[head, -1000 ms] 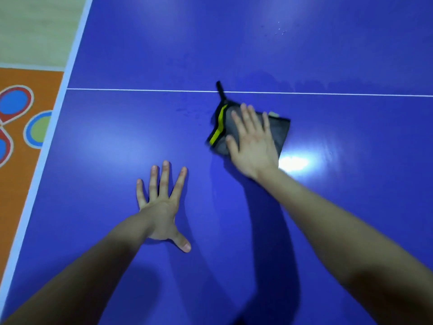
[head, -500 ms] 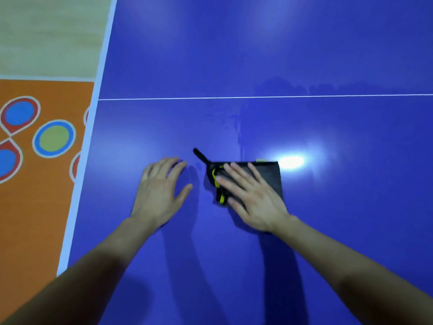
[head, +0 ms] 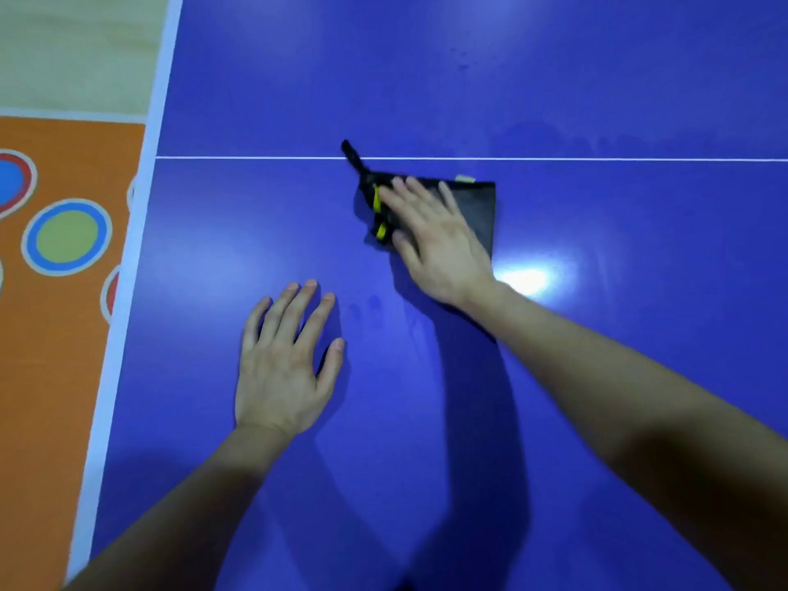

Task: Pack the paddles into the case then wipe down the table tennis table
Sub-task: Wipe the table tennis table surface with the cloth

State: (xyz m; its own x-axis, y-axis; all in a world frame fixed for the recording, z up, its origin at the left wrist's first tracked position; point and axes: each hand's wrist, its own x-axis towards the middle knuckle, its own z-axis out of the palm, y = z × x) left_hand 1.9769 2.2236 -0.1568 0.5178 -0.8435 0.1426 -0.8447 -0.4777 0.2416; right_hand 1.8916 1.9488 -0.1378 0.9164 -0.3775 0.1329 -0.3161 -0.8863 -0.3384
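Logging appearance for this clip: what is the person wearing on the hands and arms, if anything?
Nothing that shows. The left hand and right hand are bare: no gloves, rings, watch or wristbands. The left forearm and right forearm are bare too, with no sleeve in view as far as the frame edge, and no markings show.

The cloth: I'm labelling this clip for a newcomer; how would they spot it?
On the blue table tennis table, look near the white line. The right hand presses flat on a dark folded cloth. Its yellow trim and black loop mark it out; the left hand rests on bare table.
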